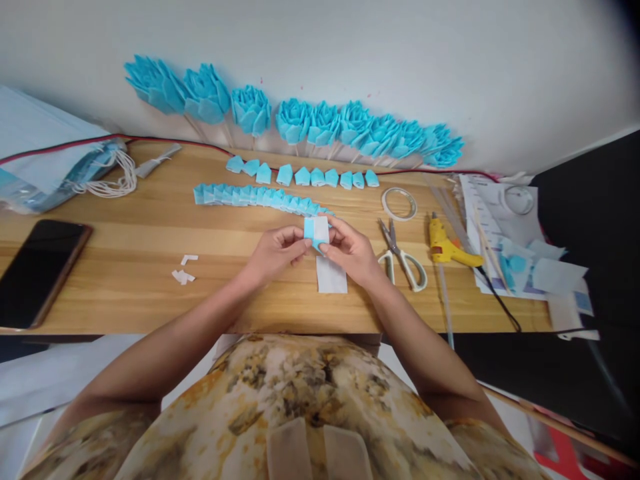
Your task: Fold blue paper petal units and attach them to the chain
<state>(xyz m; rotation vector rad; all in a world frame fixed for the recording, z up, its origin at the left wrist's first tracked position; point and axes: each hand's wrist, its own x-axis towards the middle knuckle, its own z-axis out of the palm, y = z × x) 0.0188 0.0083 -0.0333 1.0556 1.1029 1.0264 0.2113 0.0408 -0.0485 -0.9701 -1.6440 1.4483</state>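
Work surface: a wooden tabletop [150, 230], light brown with visible grain, set against a pale wall [320, 40]; a dark panel [585, 187] is seen at the right.

Item in hand: one blue-and-white piece [321, 229], held over the middle of the tabletop. It is pinched at its lower left by the left hand [274, 253], fingers curled, and gripped at its right side by the right hand [353, 252]. A white square [332, 275] is laid flat just below.

Along the wall: nine blue flowers [251, 110] on pale sticks, leaned in a line; a red-and-black cable [190, 141] is run along the table's back edge.

Before these: ten small folded blue pieces [285, 175], set out in a row; nearer, an overlapping blue strip [250, 196].

Right side: a tape ring [414, 205]; white-handled scissors [394, 244], blades parted; a yellow glue gun [441, 244]; printed sheets [480, 200], partly covered by paper scraps [557, 275].

Left side: a dark phone [43, 273], placed near the front edge; white offcuts [184, 276]; a plastic-wrapped bundle [50, 187], on which white cord [117, 179] is looped.
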